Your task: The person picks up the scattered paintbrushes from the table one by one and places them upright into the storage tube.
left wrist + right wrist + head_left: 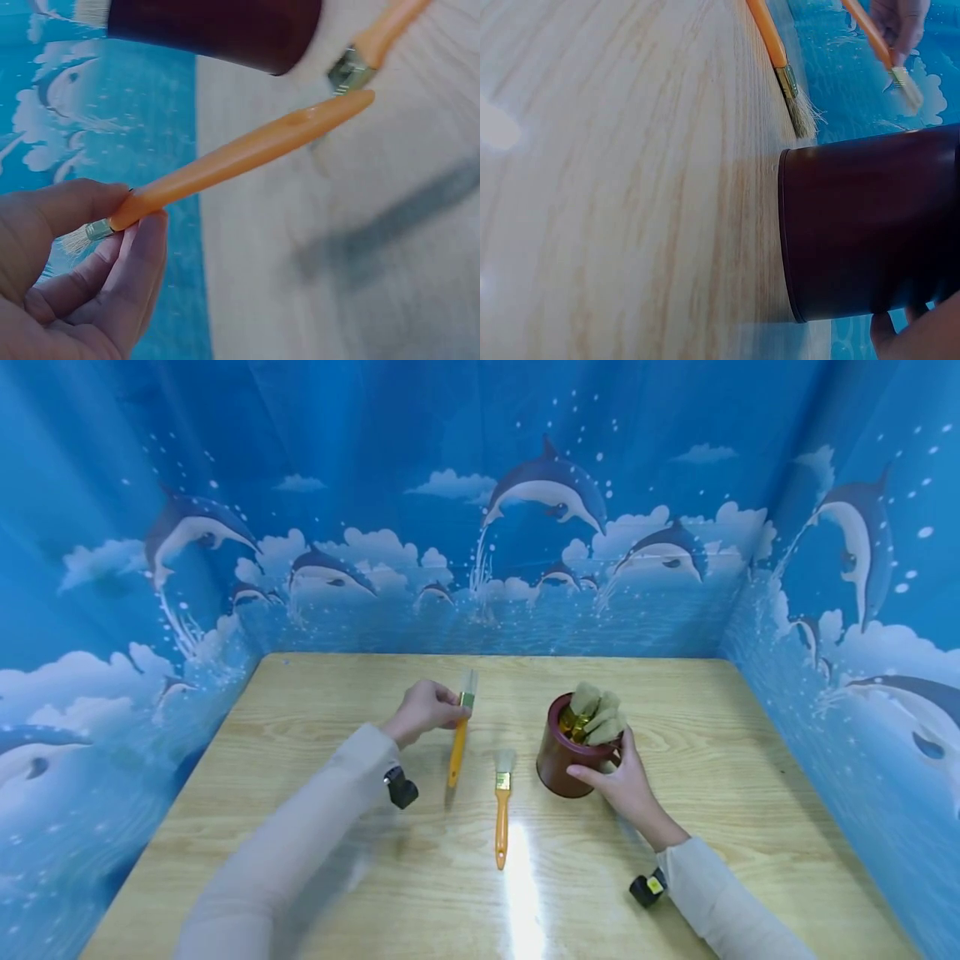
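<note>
My left hand [429,712] pinches a paintbrush [458,747] near its metal ferrule, bristles up and orange handle hanging down. In the left wrist view, thumb and fingertips meet where the orange handle [240,157] begins. A second paintbrush [502,827] lies flat on the table, bristles toward the far side. To its right stands a dark red-brown mug [557,762], upright, with several brushes [596,710] in it, bristles up. My right hand [626,785] grips the mug at its right side, by the handle; some of its fingers are hidden behind.
The wooden table [315,877] reaches back to a blue dolphin-print curtain [360,485], which also hangs along the left and right sides. Small black wrist cameras sit on the left wrist [401,787] and right wrist [647,888].
</note>
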{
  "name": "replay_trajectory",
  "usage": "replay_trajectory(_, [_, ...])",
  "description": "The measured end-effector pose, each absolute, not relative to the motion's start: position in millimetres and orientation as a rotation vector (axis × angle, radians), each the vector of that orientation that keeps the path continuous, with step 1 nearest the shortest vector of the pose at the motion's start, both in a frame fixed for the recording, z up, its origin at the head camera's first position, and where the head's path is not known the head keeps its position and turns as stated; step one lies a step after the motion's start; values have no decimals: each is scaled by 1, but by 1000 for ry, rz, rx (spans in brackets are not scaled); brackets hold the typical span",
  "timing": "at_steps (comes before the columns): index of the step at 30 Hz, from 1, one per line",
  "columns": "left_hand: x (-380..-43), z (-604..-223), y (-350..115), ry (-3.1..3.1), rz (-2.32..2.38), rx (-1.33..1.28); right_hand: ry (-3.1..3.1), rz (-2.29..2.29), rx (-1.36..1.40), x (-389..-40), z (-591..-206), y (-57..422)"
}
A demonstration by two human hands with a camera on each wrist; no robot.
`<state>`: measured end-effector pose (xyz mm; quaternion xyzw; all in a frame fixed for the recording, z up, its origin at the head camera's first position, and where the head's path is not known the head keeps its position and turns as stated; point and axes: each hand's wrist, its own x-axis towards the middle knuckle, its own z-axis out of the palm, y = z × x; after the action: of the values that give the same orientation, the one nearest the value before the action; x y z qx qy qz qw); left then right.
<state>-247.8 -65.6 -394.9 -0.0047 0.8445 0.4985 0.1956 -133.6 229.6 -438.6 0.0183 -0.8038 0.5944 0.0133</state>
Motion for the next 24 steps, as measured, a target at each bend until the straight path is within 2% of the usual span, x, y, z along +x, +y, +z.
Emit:
replay_trajectory(17, [-255, -334, -34, 2207, 1692, 114, -2526, 1849, 28, -131, -434, 228])
replay_trajectory(24, [-250, -315, -13, 2115, 1886, 210, -2529, 1834, 23, -140, -452, 235])
